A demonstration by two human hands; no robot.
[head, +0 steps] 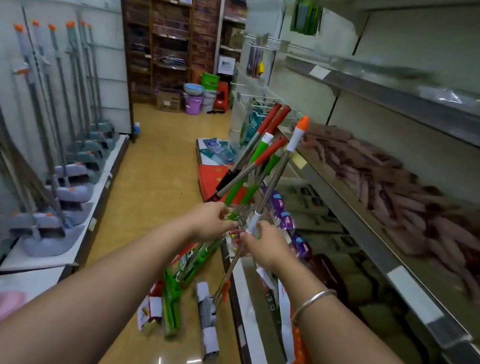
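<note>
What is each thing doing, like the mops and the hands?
left hand, grips the red-and-green mops.
right hand, grips the orange-tipped mop.
red-and-green mops, bunched, tilted, heads on the floor.
orange-tipped mop, tilted, head on the floor.
grey mops, standing in a leaning row.
buckets, stacked.

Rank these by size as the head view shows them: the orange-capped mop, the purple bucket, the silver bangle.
1. orange-capped mop, longest by far.
Then the silver bangle and the purple bucket, unranked: the bangle spans more of the frame, but it is close to the camera and the bucket is far down the aisle.
</note>
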